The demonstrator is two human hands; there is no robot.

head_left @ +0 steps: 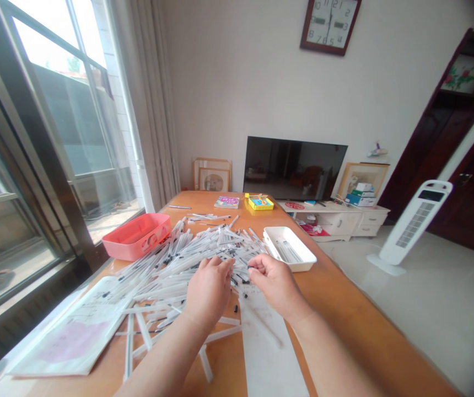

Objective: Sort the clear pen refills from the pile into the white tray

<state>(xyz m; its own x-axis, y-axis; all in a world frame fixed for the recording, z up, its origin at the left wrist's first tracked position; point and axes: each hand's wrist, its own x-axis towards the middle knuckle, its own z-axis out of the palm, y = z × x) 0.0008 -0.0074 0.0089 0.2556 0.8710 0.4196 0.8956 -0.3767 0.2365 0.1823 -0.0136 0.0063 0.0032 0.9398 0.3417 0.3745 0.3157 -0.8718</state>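
Over the front of a heap of pen parts (166,275), mostly translucent white barrels with black pieces among them, both hands work close together. My left hand (210,286) is closed with its fingers curled; whatever it holds is hidden behind them. A few centimetres away, my right hand (273,280) pinches a small black piece, which looks like a pen cap (251,267), between thumb and forefinger. Below the hands a white paper strip (272,353) carries a blurred translucent barrel (265,326). A loose black cap (236,309) lies just left of the strip.
At the left stands a red plastic basket (138,245). A white tray (308,259) holding several thin refills is near the table's right edge. An open booklet (63,336) lies at the left front. Toward the back are a yellow box (260,205) and a colourful book (226,202).
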